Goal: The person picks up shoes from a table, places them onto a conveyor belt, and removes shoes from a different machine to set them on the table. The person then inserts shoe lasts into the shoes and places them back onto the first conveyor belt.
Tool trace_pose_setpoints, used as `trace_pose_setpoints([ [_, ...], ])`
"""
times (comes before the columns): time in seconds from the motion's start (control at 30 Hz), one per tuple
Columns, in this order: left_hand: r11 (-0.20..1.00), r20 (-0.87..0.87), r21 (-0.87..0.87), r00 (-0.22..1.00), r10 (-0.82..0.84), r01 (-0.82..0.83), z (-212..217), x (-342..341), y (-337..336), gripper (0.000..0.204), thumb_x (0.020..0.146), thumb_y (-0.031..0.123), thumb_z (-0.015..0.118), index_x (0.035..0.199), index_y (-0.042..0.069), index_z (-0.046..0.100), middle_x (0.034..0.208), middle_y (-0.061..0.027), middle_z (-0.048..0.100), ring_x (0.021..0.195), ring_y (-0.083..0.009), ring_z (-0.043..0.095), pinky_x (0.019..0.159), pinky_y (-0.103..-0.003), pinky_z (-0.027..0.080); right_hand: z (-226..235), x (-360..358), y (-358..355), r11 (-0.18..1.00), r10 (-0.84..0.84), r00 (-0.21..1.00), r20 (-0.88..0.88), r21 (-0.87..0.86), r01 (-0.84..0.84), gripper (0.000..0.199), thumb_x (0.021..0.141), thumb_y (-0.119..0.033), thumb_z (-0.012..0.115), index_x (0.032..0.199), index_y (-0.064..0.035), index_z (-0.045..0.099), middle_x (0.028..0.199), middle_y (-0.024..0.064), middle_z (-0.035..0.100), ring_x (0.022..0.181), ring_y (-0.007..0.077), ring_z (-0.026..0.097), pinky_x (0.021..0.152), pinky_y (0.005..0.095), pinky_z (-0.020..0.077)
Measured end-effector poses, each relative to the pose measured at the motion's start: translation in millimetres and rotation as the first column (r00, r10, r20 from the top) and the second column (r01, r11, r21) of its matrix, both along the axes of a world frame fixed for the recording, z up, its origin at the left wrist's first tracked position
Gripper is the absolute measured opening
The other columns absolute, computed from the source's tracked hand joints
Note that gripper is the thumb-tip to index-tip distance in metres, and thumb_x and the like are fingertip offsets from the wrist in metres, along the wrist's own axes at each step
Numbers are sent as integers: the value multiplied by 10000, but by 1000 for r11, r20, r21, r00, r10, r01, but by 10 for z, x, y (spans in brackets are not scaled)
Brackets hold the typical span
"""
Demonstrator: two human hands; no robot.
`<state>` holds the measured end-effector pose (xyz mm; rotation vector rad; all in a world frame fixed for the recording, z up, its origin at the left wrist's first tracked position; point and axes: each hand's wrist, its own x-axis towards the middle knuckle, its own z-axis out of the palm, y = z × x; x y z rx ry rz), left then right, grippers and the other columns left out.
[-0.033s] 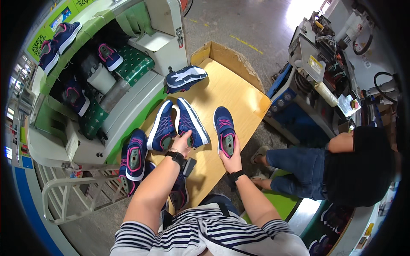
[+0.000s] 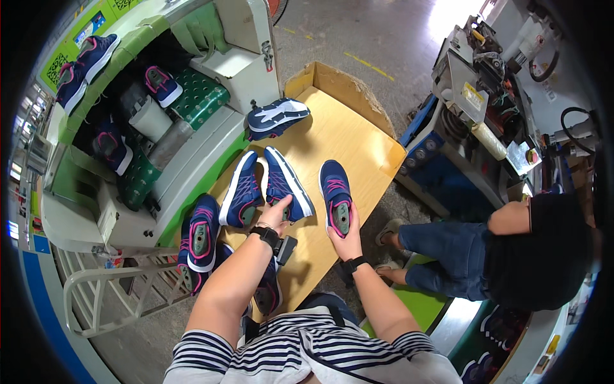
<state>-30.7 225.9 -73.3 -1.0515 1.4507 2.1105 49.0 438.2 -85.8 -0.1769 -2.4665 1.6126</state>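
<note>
Beyond the fingertips of both hands, a green and white conveyor machine [image 2: 192, 137] fills the upper left, with navy shoes riding on its shelves. Under the hands lies a wooden worktable [image 2: 358, 137] with a cardboard rim at its far end. Off to the right of the right hand's fingers, another person [image 2: 511, 256] in dark clothes and jeans sits bent over.

Ahead of the left fingers, a navy shoe with white sole [image 2: 276, 117] lies on its side near the machine's edge. Just left of those fingers stands a second navy shoe [image 2: 242, 190], and further left a pink-lined pair [image 2: 201, 233] rests at the table's edge.

The left hand [image 2: 276, 217] curls its fingers around the heel of a navy trainer [image 2: 286, 182], thumb at the collar. The right hand [image 2: 345, 237] grips the heel of a navy shoe with pink laces [image 2: 335, 192], fingers wrapped beneath, thumb against the opening.
</note>
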Motion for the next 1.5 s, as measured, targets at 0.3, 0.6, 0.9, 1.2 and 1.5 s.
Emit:
trace_pose_setpoints([
  [0.3, 926, -333, 376, 926, 178, -43, -57, -370, 290, 599, 867, 194, 740, 1354, 222, 393, 1252, -61, 553, 1159, -252, 561, 912, -536, 491, 63, -36, -184, 977, 12, 1000, 14, -213, -9, 866, 752, -58, 728, 1484, 18, 271, 1436, 223, 409, 1351, 317, 401, 1117, 378, 320],
  [0.6, 907, -417, 419, 896, 149, 45, 1794, 375, -1107, 523, 877, 51, 658, 1363, 88, 470, 1224, -56, 616, 1082, -211, 627, 946, -373, 511, 1081, -440, -555, 734, 157, 988, -9, -668, -123, 785, 822, 29, 660, 1500, -15, 266, 1411, 140, 450, 1273, 232, 479, 1083, 355, 373],
  [0.9, 565, -472, -696, 875, 106, -444, 2098, 308, -2643, 1045, 675, 41, 667, 1534, -14, 74, 1481, -255, 254, 1331, -346, 370, 1106, -353, 324, 2034, -2445, -2646, 851, 487, 786, -381, 2, -526, 815, 756, -161, 754, 1470, -101, 365, 1371, 194, 505, 1268, 298, 500, 1073, 364, 375],
  [1.2, 375, -518, -753, 839, 169, -540, 2051, -199, -2930, 1021, 680, 143, 736, 1494, -67, 157, 1473, -319, 313, 1384, -414, 322, 1153, -399, 275, 2253, -1719, -2890, 919, 387, 645, -659, 218, -329, 597, 796, -152, 743, 1321, -34, 483, 1333, 202, 502, 1254, 380, 470, 1077, 435, 360],
  [1.5, 348, -673, -737, 673, -305, -579, 2144, 724, -2016, 628, 862, 152, 673, 1407, 26, 388, 1443, -187, 374, 1355, -318, 355, 1131, -408, 275, 990, 254, -1480, 406, 914, 385, -129, 256, -877, 256, 878, -136, 645, 1119, -51, 627, 1181, 128, 604, 1108, 310, 559, 974, 417, 448],
])
